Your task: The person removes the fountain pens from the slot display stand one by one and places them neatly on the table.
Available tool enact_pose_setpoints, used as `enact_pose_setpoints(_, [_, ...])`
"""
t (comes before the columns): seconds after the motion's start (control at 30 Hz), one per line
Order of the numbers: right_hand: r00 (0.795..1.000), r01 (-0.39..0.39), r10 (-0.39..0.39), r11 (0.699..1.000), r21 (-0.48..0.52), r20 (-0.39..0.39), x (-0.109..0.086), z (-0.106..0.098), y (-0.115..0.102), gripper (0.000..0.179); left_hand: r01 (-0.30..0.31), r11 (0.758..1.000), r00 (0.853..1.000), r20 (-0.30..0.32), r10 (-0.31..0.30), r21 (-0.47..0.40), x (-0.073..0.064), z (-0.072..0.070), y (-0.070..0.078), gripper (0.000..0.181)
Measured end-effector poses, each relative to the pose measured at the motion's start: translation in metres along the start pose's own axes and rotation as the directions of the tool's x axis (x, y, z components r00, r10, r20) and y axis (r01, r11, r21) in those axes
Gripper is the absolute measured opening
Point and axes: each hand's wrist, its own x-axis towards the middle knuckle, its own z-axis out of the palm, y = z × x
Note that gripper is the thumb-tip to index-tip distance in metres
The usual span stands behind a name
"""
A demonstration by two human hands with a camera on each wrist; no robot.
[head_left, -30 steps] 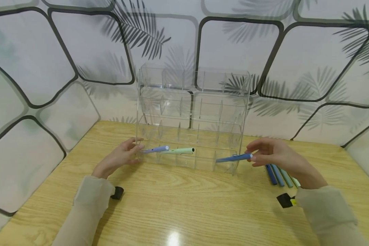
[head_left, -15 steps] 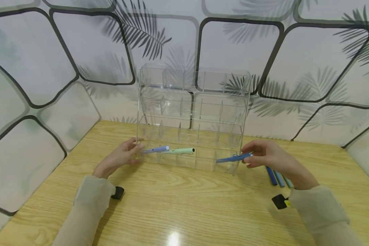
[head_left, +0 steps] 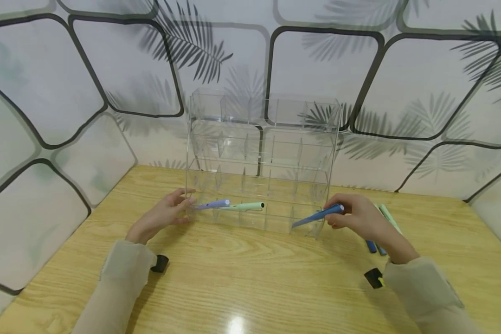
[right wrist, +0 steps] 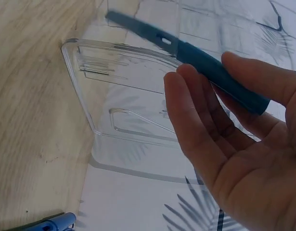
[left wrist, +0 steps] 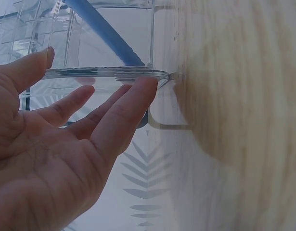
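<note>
A clear tiered acrylic rack stands on the table. My left hand touches its left side panel with fairly straight fingers; in the left wrist view the fingertips meet the panel's edge. A lavender pen leans in the bottom tier's leftmost compartment, beside a light green pen. At the bottom right, my right hand pinches a blue pen by its thick end between thumb and fingers. The pen slants, its thin end pointing down left into or in front of the rightmost compartment; I cannot tell which.
Several more pens lie on the wooden table behind my right hand, among them a light green one and a dark blue one, partly hidden by the wrist. A patterned wall rises behind the rack.
My right hand has moved left and taken hold of the blue pen, whose thick end now stands higher and thin end lower. The left hand has stayed at the rack's side.
</note>
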Motion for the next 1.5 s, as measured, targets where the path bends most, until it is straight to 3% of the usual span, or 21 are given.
enact_pose_setpoints(0.17, [0.999,-0.009,0.013,0.996,0.09,-0.049,-0.005,-0.009,-0.001,0.02,0.003,1.0,1.0,-0.001,-0.003,-0.004,0.0,0.001,0.0,0.058])
enact_pose_setpoints(0.37, [0.994,0.051,-0.031,0.979,0.196,-0.103,-0.012,-0.021,0.0,0.016,0.009,1.0,1.0,-0.002,-0.009,-0.002,0.0,0.001,0.001,0.058])
enact_pose_setpoints(0.6, [0.987,0.066,-0.006,0.927,0.369,-0.162,-0.018,-0.031,0.004,0.014,0.01,1.0,1.0,0.0,-0.01,-0.006,0.0,0.001,0.0,0.057])
enact_pose_setpoints(0.73, [0.98,0.105,-0.006,0.865,0.491,-0.198,-0.02,-0.037,0.008,0.015,0.011,1.0,1.0,0.002,-0.011,-0.008,-0.001,0.001,0.0,0.058])
enact_pose_setpoints(0.97, [0.966,0.193,-0.008,0.685,0.702,-0.258,-0.023,-0.051,0.019,0.023,0.011,1.0,1.0,0.006,-0.01,-0.007,-0.001,0.001,0.0,0.059])
enact_pose_setpoints(1.07, [0.963,0.2,0.008,0.642,0.74,-0.268,-0.025,-0.056,0.024,0.025,0.019,1.0,1.0,-0.001,-0.019,-0.005,-0.001,0.0,0.0,0.059])
enact_pose_setpoints(1.2, [0.96,0.19,0.034,0.646,0.739,-0.277,-0.026,-0.06,0.03,0.025,0.022,1.0,1.0,-0.007,-0.022,0.001,-0.001,0.0,0.0,0.06])
enact_pose_setpoints(1.5, [0.953,0.13,0.097,0.723,0.678,-0.286,-0.03,-0.073,0.043,0.025,0.022,1.0,1.0,-0.005,-0.022,-0.003,-0.001,0.001,0.0,0.06])
